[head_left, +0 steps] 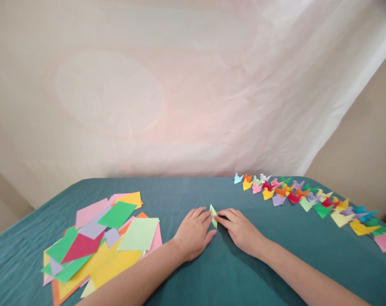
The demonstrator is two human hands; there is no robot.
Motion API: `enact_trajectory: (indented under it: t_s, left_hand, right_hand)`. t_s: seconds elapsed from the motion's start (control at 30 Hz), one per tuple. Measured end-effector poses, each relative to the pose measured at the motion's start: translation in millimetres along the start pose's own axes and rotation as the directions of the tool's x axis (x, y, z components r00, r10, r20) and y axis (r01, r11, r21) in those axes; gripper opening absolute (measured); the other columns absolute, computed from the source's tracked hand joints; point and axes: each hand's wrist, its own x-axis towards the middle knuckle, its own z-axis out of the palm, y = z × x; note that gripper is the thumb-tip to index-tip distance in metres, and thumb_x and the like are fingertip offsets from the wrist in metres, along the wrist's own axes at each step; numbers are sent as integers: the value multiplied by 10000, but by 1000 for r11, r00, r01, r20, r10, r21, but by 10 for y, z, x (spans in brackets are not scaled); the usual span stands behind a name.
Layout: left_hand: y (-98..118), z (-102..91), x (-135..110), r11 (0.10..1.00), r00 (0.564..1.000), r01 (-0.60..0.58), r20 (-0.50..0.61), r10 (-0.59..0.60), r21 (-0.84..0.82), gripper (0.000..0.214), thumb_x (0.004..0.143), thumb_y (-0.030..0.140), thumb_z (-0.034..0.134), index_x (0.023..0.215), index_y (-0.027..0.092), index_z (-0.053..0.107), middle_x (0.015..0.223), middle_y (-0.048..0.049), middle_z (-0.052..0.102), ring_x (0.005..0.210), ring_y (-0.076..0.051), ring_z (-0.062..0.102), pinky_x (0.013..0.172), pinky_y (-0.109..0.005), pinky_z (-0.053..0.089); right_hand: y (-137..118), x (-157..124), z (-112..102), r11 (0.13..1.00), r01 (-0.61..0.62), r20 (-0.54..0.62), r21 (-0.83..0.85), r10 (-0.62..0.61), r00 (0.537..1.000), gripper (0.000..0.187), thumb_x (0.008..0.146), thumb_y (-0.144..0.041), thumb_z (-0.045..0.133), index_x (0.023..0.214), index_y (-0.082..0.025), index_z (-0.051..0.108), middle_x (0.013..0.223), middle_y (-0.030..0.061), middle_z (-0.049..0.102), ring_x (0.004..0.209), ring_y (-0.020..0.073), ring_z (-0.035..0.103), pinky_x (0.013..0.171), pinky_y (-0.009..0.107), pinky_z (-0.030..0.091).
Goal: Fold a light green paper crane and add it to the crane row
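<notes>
A small piece of folded light green paper stands narrow and pointed between my hands at the middle of the table. My left hand lies beside it, its fingertips and thumb against the paper's left edge and lower end. From the other side, my right hand pinches the paper's right edge between thumb and fingers. Parts of the folds are hidden behind the fingertips.
Loose square sheets in many colours, among them a pale green sheet, lie in a heap on the left. Several folded paper birds, such as a yellow bird, stand in rows along the right. A teal cloth covers the table; a pale sheet hangs behind.
</notes>
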Motion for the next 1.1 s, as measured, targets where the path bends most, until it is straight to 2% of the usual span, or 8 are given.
enact_trajectory:
  t_s: [0.6, 0.77, 1.1]
  left_hand:
    - [-83, 0, 20, 997, 999, 19, 52, -15, -75, 491, 927, 464, 279, 1322, 189, 376, 1363, -73, 415, 1271, -248, 313, 1041, -421, 273]
    - [-138, 5, 70, 997, 998, 21, 53, -17, -77, 489, 926, 459, 286, 1321, 186, 381, 1339, -65, 437, 1248, -244, 333, 1047, -420, 267]
    - [-151, 3, 81, 998, 997, 31, 76, -27, -54, 521, 925, 500, 235, 1344, 210, 348, 1377, -63, 387, 1274, -253, 292, 1047, -426, 260]
  right_hand:
    - [-5, 3, 3, 998, -50, 30, 26, 49, 998, 521, 822, -29, 384, 1296, -230, 465, 1165, 89, 539, 1055, 218, 451, 878, 381, 387]
    - [-7, 7, 3, 998, -49, 32, 27, 48, 998, 496, 820, -28, 388, 1266, -217, 495, 1160, 88, 540, 1049, 215, 448, 884, 378, 382]
    - [-11, 20, -21, 999, -50, 48, 14, 49, 998, 460, 822, -28, 382, 1221, -200, 534, 1160, 86, 540, 1050, 214, 445, 889, 371, 375]
